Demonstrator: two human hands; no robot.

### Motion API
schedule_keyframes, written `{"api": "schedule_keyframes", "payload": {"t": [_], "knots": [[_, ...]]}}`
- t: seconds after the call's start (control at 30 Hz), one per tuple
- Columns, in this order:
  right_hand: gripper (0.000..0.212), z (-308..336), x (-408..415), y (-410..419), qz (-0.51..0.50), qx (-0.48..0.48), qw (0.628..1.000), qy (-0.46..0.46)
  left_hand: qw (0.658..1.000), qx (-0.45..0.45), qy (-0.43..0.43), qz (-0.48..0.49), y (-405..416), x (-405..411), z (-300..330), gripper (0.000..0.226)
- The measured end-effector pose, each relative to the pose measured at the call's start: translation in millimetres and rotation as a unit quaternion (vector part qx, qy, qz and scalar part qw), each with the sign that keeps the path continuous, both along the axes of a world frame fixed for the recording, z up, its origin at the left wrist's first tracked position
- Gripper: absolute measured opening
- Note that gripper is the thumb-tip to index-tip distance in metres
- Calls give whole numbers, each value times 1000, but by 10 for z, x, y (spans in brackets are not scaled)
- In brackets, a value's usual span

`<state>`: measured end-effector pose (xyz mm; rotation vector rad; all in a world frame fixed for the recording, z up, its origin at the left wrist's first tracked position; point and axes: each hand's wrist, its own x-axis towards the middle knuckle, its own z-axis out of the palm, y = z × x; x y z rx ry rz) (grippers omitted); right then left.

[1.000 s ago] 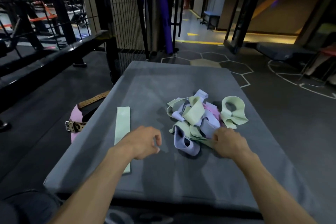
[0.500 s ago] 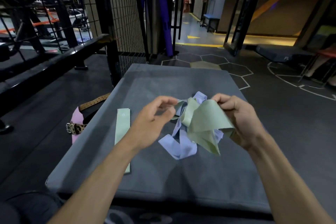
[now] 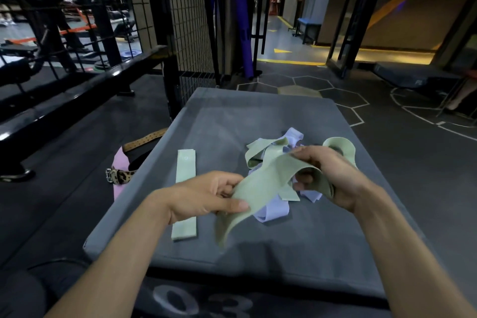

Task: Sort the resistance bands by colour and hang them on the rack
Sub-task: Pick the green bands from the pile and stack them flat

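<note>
- Pull the pale green flat elastic band [image 3: 263, 188] taut between both hands, clear of the pile, then lay it flat on the grey padded platform [image 3: 232, 116]
- Left hand [image 3: 206, 195]: thumb and curled fingers pinch the band's near end
- Right hand [image 3: 327, 175]: fingers curled round its far loop
- Beyond: tangled pile of green and lilac bands [image 3: 273, 152]; one sorted flat green band [image 3: 184, 193] lies left

Band pile [image 3: 273, 152] blocks right; mat [image 3: 232, 121] far end open.
</note>
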<state>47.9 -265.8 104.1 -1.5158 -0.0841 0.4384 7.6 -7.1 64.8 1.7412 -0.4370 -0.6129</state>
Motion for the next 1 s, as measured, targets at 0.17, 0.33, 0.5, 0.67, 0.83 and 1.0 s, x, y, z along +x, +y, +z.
{"api": "schedule_keyframes", "payload": {"t": [0.17, 0.33, 0.5, 0.67, 0.83, 1.0], "knots": [[32, -113, -9, -24, 85, -56, 994, -26, 995, 32, 15, 94, 236, 6, -86, 26], [18, -214, 3, 15, 86, -169, 975, -117, 993, 41, 29, 111, 338, -26, -79, 24], [27, -296, 126, 9, -58, -217, 962, -153, 993, 37, 37, 105, 459, -56, -80, 23], [38, -341, 130, 7, -49, -247, 955, -155, 992, 35, 7, 122, 619, -57, -53, 25], [33, -322, 59, -84, 132, -227, 962, -76, 950, 90, -58, 293, 738, 33, -138, 11], [33, -401, 92, -135, 86, -197, 976, -46, 893, 160, -126, 402, 919, 47, -216, 10]]}}
